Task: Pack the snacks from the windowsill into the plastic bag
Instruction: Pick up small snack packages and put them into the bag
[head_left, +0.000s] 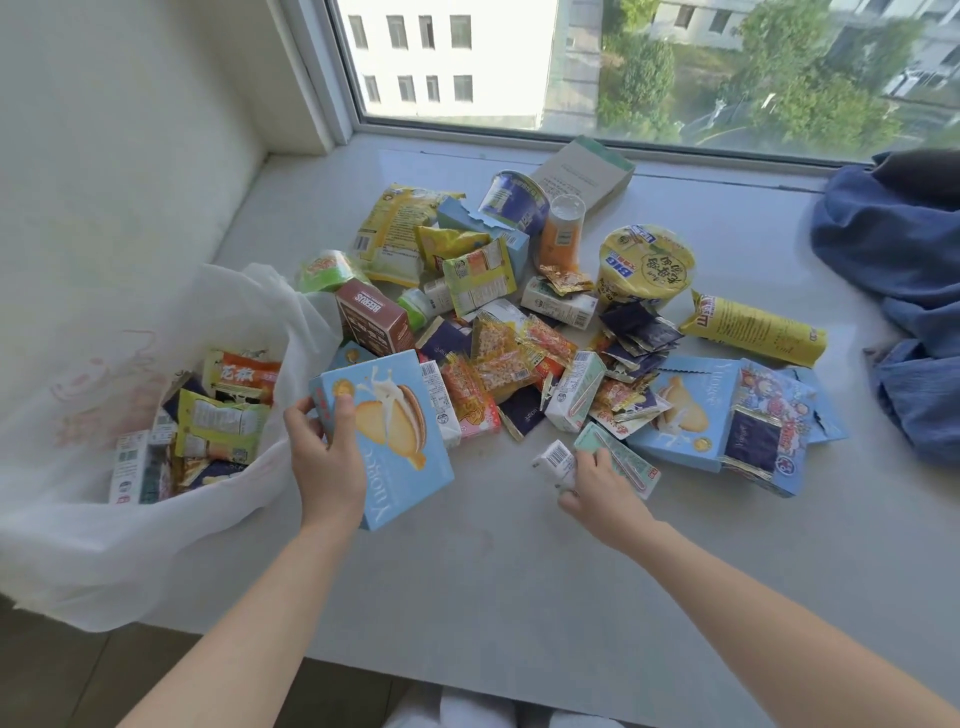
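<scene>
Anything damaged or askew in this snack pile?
Yes. The purple noodle cup at the back lies tipped on its side, and the light-blue box beside it has a ragged, torn edge.

head camera looks forward-down, close over the windowsill (493, 571) (wide-angle).

Your window (623, 67) admits daylight; a pale building (441, 52) and trees (779, 78) stand outside. A white wall (130, 130) meets the grey windowsill (519, 571) on your left, brown floor (78, 675) below.

Brown box (371, 322) reads BEERUS; noodle cup (647, 265) reads BIG.
</scene>
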